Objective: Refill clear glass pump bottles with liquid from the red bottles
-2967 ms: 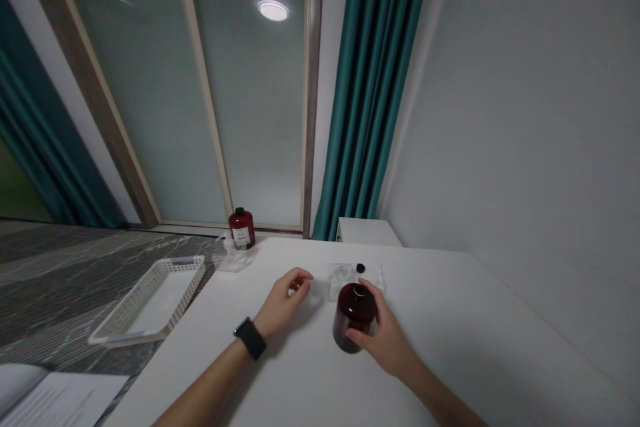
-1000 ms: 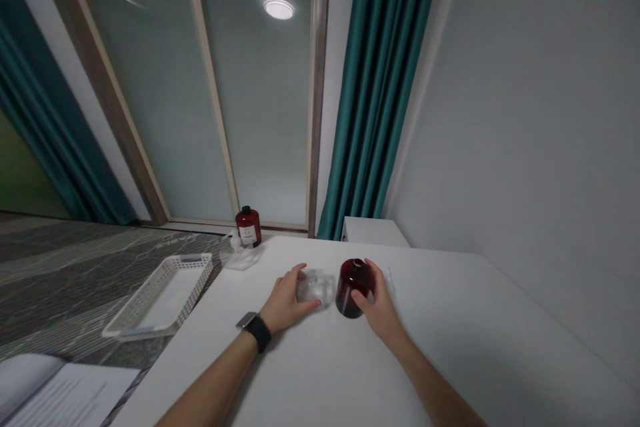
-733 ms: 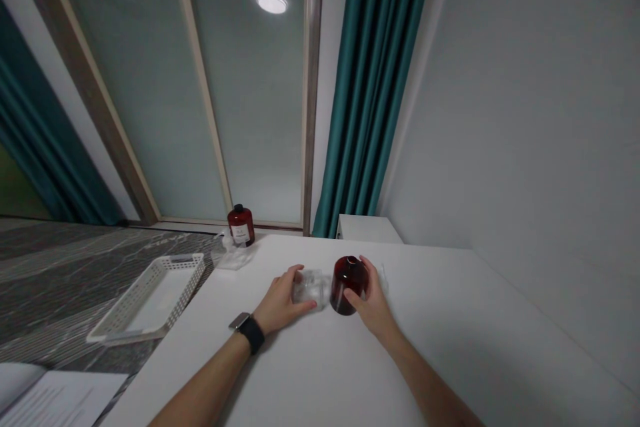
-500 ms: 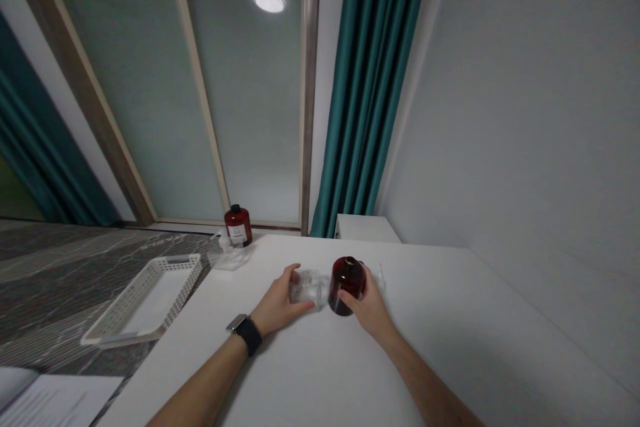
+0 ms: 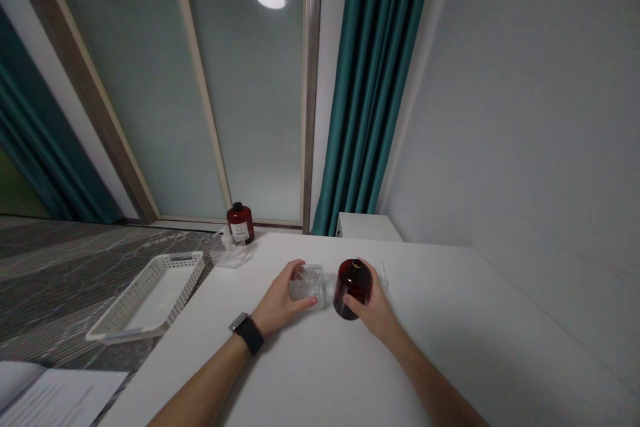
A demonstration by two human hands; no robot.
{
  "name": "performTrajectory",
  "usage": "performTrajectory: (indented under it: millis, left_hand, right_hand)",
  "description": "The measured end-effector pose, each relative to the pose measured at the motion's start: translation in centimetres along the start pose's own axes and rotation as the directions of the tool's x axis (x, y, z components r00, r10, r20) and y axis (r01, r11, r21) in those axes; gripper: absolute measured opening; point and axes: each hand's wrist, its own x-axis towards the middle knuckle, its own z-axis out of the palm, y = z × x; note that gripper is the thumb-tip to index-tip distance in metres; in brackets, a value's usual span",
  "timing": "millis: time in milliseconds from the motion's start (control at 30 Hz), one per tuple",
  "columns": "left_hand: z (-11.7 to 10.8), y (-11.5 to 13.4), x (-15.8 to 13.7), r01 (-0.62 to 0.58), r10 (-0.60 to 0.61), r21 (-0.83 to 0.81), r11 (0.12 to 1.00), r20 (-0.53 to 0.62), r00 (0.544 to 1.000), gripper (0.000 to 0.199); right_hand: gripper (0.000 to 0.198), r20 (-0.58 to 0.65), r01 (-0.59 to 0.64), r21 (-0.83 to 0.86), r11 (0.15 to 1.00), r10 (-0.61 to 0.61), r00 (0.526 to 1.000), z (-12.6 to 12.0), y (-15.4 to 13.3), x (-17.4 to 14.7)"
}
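My left hand [image 5: 277,300], with a dark watch on its wrist, is curled round a clear glass [image 5: 307,285] at the middle of the white table [image 5: 320,373]. Just right of it, my right hand [image 5: 377,307] grips a dark reddish-brown bottle [image 5: 351,297] from its right side, thumb across the front. No cap shows on this bottle's neck. A narrow gap lies between bottle and glass. Part of another clear object [image 5: 383,275] shows behind my right hand; its kind is unclear.
A capped red-brown bottle [image 5: 241,223] with a white label stands at the table's far left corner, beside clear plastic pieces [image 5: 231,255]. Left of the table are a white perforated basket [image 5: 183,293] and an open book or papers [image 5: 65,397]. A wall rises on the right.
The bottle in my right hand has shifted slightly right, a little farther from the glass. My left hand keeps its hold on the glass. The whole view has moved slightly.
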Motion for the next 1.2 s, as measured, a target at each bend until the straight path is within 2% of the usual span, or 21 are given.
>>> performTrajectory:
  millis: [100,300,533,733,1200]
  left_hand:
    - [0.1,-0.1,0.0,0.0,0.0,0.002,1.0,0.013,1.0,0.066]
    - [0.1,-0.7,0.0,-0.022,0.023,-0.039,0.999,0.015,1.0,0.07]
    - [-0.3,0.0,-0.2,-0.054,0.053,0.005,0.999,0.033,0.998,0.059]
    - [-0.3,0.4,-0.4,-0.11,0.11,0.018,0.994,0.014,0.994,0.065]
    - [-0.6,0.6,-0.6,-0.159,0.141,0.088,0.983,0.18,0.973,0.072]
  right_hand:
    - [0.089,0.001,0.007,0.016,1.0,-0.007,1.0,0.2,0.1,0.0]
    - [0.073,-0.087,0.038,-0.125,0.991,-0.049,0.995,0.4,-0.7,0.1]
    - [0.071,-0.013,0.027,-0.193,0.981,-0.03,0.999,-0.6,-3.0,-0.4]
    - [0.074,0.032,0.028,-0.303,0.953,-0.019,0.999,-0.9,-3.5,-0.9]
    - [0.079,0.166,0.108,-0.539,0.836,-0.02,0.986,-1.6,-4.6,-1.3]
